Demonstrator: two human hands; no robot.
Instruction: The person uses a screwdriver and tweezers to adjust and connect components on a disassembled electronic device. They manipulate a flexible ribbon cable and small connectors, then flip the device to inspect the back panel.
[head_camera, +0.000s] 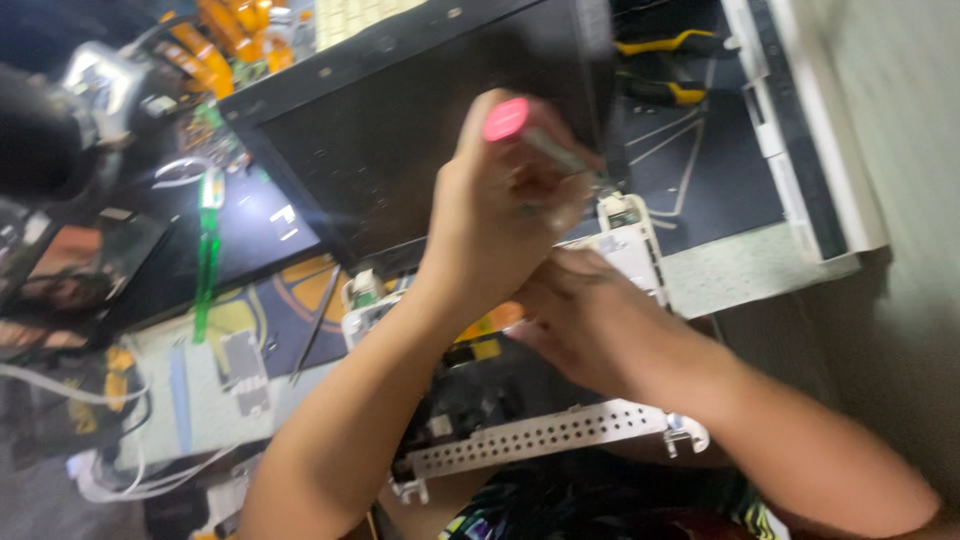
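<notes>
My left hand (495, 215) is closed around a screwdriver with a pink cap (507, 118). Its metal shaft points right and down toward the hinge corner (618, 208) of a white laptop base (635, 255). The black laptop screen (400, 130) stands open behind my hands. My right hand (590, 318) lies on the white base just below the left hand and holds it down; its fingertips are hidden under the left hand. The view is blurred by motion.
A white perforated panel edge (540, 435) runs along the near side of the laptop. Left of it lie a green strip (207, 250), thin tweezers (318, 322) and white cables (120, 480). Yellow-handled pliers (665, 45) rest at the top right, orange parts (225, 30) at the top left.
</notes>
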